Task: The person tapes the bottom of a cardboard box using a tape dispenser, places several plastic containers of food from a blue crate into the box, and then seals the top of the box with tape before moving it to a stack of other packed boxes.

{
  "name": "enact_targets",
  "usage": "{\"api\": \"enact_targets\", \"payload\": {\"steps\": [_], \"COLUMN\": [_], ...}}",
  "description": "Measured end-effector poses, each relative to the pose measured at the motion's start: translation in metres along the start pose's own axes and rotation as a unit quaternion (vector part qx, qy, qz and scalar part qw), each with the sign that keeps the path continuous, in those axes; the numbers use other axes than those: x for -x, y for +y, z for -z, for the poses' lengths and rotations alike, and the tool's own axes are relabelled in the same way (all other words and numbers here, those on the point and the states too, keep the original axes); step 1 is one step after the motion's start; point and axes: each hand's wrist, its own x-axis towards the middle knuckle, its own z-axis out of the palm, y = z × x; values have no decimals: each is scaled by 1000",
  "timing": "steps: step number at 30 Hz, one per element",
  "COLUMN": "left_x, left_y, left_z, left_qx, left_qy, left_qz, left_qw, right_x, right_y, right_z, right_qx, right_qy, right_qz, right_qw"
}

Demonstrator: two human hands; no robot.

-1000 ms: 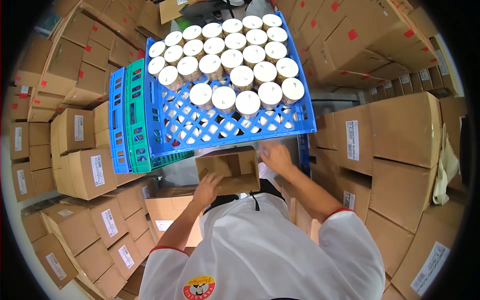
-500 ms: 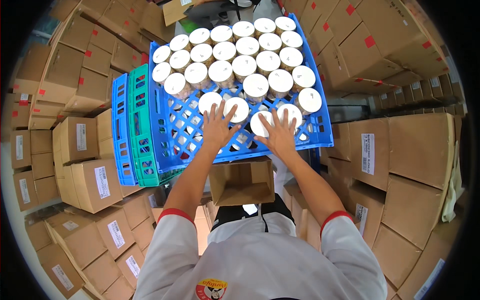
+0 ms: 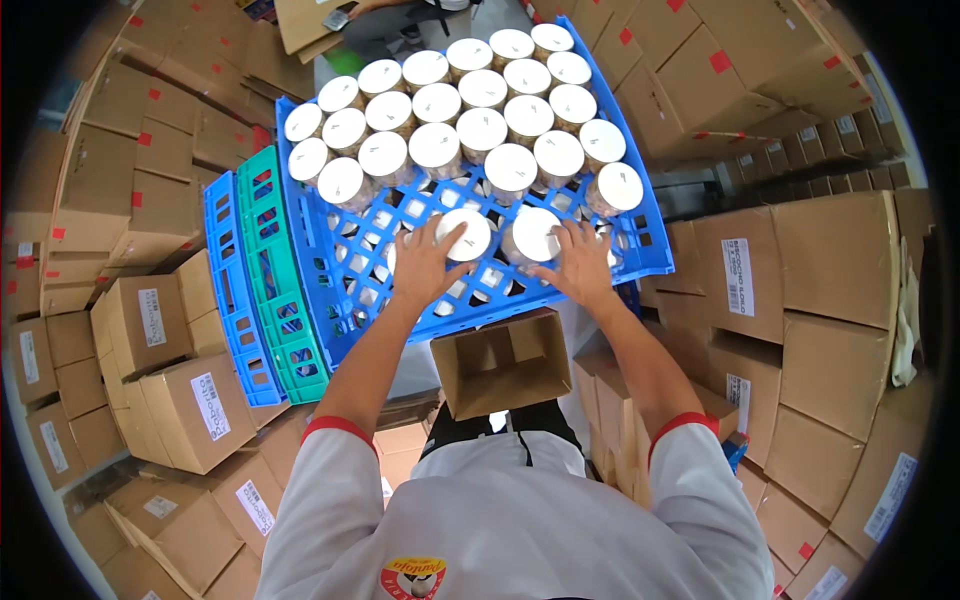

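Rows of clear jars (image 3: pixel 435 150) with white lids and brownish contents stand in a blue plastic crate (image 3: pixel 340 345) with a lattice floor. At its near side, my left hand (image 3: pixel 425 265) curls around a white-lidded jar (image 3: pixel 463 235), thumb on its near side. My right hand (image 3: pixel 582 265) grips another jar (image 3: pixel 535 238) from the right, its thumb in front. Both jars are apart from the rows behind. A bit of white shows at the outer side of each hand; my fingers hide what it is.
An open cardboard box (image 3: pixel 505 365) sits below the crate's near edge, close to my body. Green (image 3: pixel 295 340) and blue (image 3: pixel 225 290) crates stand at left. Stacked cartons (image 3: pixel 200 410) line both sides. Beyond the crate, part of another person (image 3: pixel 405 15) shows.
My hands have gone from lying spread over the lids to curling around jars. The near jars have shifted, and the view has moved slightly, showing more of the open box.
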Motion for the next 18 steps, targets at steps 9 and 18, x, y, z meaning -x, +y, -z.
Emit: {"api": "enact_targets", "payload": {"steps": [9, 18], "left_x": [24, 44], "left_y": [-31, -48], "left_z": [-3, 0], "left_qx": [-20, -44], "left_qy": [86, 93], "left_qz": [6, 44], "left_qw": [996, 994], "right_x": [-25, -35], "right_y": [-48, -56], "right_z": [-5, -3], "right_qx": [-11, -31], "right_qy": [132, 86], "right_qz": [17, 39], "right_qw": [991, 995]}}
